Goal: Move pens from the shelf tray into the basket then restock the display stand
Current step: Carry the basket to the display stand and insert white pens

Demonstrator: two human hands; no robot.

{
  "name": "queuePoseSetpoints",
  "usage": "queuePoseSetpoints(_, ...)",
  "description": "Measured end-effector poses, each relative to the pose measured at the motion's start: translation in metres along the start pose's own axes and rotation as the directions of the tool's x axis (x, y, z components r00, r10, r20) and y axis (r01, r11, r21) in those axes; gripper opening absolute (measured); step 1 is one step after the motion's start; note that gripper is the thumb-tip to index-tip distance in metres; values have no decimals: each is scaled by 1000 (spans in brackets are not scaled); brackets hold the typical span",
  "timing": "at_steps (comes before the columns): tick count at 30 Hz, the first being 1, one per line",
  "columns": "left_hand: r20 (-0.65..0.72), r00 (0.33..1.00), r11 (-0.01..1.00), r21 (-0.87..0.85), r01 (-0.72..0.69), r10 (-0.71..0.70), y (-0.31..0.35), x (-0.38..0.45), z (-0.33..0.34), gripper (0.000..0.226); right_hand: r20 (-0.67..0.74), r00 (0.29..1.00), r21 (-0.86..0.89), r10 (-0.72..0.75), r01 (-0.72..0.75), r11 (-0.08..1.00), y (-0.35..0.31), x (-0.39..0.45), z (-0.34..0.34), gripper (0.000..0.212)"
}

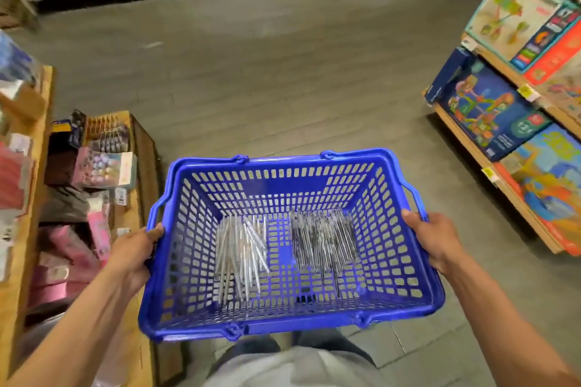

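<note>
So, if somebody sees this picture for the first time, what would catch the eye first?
The bright blue basket at centre, gripped on its sides by the left hand and right hand. Inside lie silver pens on the left and darker pens on the right. Colourful toy boxes fill the right-hand shelves.

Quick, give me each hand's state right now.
Left hand: grips the left rim of the blue basket.
Right hand: grips the basket's right rim.

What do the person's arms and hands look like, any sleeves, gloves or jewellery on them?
Both forearms are bare right up to the picture's edge, so no sleeves show. The left hand and the right hand wear no gloves, and no watch, bracelet or ring is visible on either.
</note>
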State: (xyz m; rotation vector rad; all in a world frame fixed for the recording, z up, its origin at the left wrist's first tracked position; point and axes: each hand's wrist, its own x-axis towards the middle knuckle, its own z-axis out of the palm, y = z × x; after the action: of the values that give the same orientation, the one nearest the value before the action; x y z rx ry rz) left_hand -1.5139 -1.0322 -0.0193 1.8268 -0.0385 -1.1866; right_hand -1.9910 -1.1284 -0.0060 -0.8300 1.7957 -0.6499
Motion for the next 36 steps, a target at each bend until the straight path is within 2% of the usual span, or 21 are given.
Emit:
queuePoseSetpoints(9,-151,985,981,-186,59,-88,74,72,44,17,186,980,-159,-70,100,982,-175,157,86,28)
queuePoseSetpoints(17,-205,969,963,-258,84,-140,155,181,72,13,230,969,-219,-88,140,966,-293,271,191,22)
queuePoseSetpoints(22,-213,957,939,-323,121,-197,209,235,91,13,254,957,-232,-140,201,952,-377,321,251,18)
queuePoseSetpoints(26,-246,946,911,-402,97,-209,247,264,100,14,302,939,-254,-165,246,935,-436,354,302,15)
queuePoseSetpoints(31,-323,905,865,-494,89,-277,276,300,107,15,420,896,-302,-143,286,909,-501,407,384,16)
queuePoseSetpoints(36,-429,827,804,-593,44,-363,292,321,118,18,581,812,-373,-55,326,868,-557,466,478,24)
